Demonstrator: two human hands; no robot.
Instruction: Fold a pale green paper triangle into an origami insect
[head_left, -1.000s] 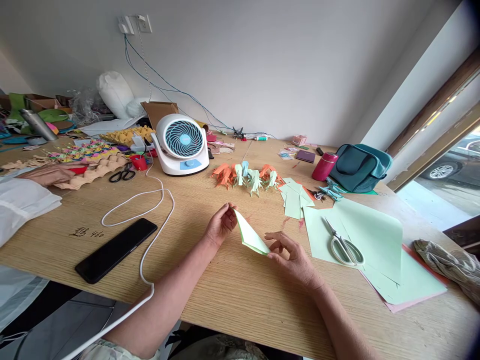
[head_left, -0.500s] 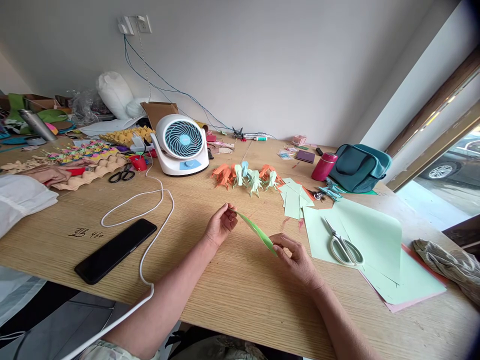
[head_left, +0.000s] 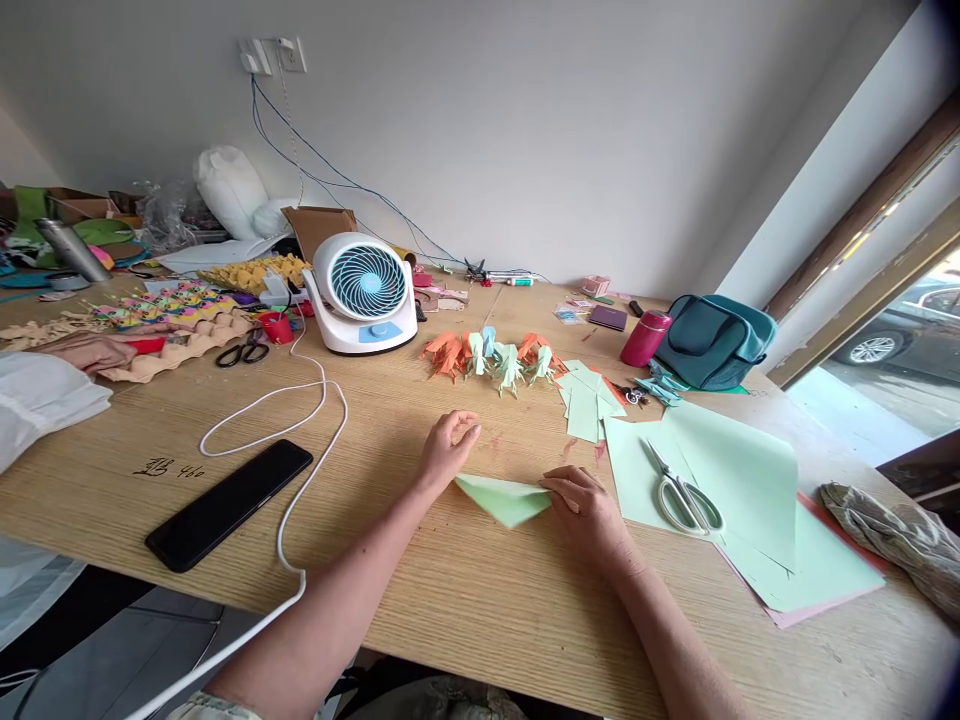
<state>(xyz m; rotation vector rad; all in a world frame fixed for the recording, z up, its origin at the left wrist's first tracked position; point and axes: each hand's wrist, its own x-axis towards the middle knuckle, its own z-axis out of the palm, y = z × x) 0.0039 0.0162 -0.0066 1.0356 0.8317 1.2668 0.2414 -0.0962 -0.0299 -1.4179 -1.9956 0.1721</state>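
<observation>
A folded piece of light green paper (head_left: 504,499) lies low over the table in front of me, its point toward me. My right hand (head_left: 591,512) pinches its right corner between thumb and fingers. Just beyond the paper's left corner is my left hand (head_left: 450,447), fingers loosely bent and apart from the thumb, with nothing in it. Farther back stand several folded paper figures (head_left: 508,366) in orange, pale green and blue. Pale green paper slips (head_left: 586,405) lie to their right.
Scissors (head_left: 684,497) rest on large green sheets (head_left: 739,465) at right. A phone (head_left: 229,505) and white cable (head_left: 321,465) lie left, with a fan (head_left: 366,285) behind. A pink bottle (head_left: 645,338) stands near a teal bag (head_left: 712,345). Another person's sleeve (head_left: 49,405) reaches in at left.
The green paper has come down from a raised, edge-on slant to nearly level, showing a triangular face. My left hand has let go of its corner; my right hand still holds the other end.
</observation>
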